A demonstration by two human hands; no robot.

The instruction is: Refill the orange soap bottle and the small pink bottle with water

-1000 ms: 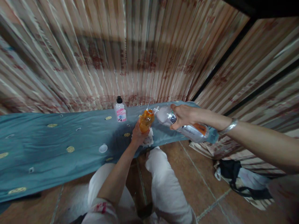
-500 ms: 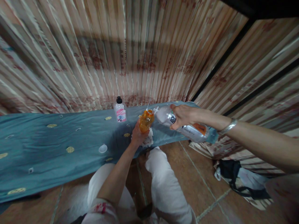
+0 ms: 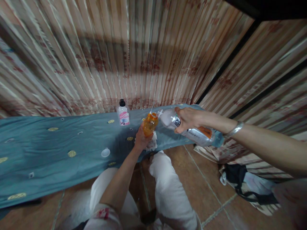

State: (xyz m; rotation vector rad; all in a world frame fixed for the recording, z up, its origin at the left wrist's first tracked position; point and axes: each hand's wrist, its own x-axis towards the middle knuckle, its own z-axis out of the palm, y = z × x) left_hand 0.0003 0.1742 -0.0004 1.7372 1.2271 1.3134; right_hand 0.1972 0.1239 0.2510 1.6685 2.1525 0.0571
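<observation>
My left hand [image 3: 142, 138] is wrapped round a small orange see-through bottle [image 3: 150, 125], held upright with its mouth uncapped. A thin white stick or straw [image 3: 152, 108] shows at that mouth. My right hand [image 3: 188, 118] grips a large clear plastic bottle [image 3: 198, 134] with an orange label, tilted so that its neck points left. The neck of the large bottle meets the orange bottle's mouth; whether liquid runs between them I cannot make out. Under my left hand lies a crumpled whitish paper or tissue [image 3: 152, 143].
A clear bottle with a pink label and black cap [image 3: 124, 114] stands on the blue patterned cloth [image 3: 88, 137]. Pleated curtains [image 3: 144, 54] hang behind. On the tiled floor [image 3: 199, 179], bags or clothes [image 3: 249, 185] lie at right.
Almost nothing differs. Both hands and both bottles keep their places, the large bottle still tilted at the orange one's mouth.
</observation>
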